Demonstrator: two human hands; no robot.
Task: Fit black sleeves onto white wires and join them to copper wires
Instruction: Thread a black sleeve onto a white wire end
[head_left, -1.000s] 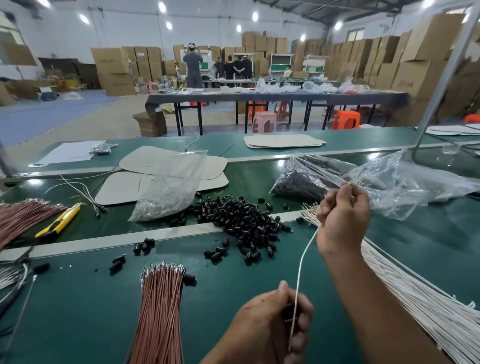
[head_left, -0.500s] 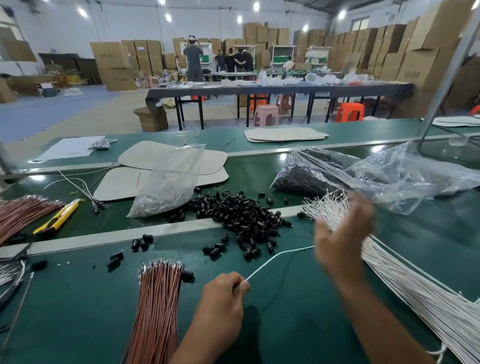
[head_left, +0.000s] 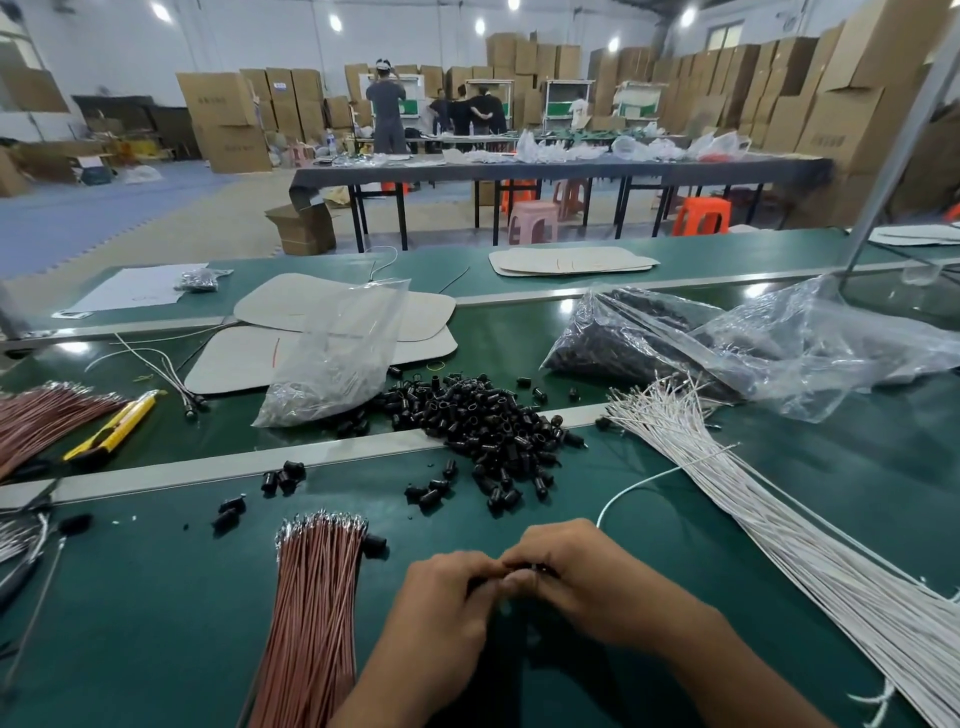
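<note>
My left hand (head_left: 447, 597) and my right hand (head_left: 576, 577) meet fingertip to fingertip low in the middle of the green table (head_left: 130, 597). Between them they pinch a small black sleeve (head_left: 524, 568) and one white wire (head_left: 639, 480), which loops up and right from my right hand. Which hand has which is hidden by the fingers. A bundle of copper wires (head_left: 311, 613) lies left of my hands. The white wire bundle (head_left: 779, 530) fans out on the right. A heap of loose black sleeves (head_left: 483, 415) sits beyond my hands.
A yellow utility knife (head_left: 111, 426) and a second copper bundle (head_left: 41, 421) lie at the left. A clear bag (head_left: 337, 358) rests on beige pads, and a bag of black sleeves (head_left: 649, 338) lies back right. A metal post (head_left: 898, 145) rises at the right.
My right hand let go of the far end of the white wire and came down to my left hand. Both hands now meet at the sleeve, and the wire's free end trails right.
</note>
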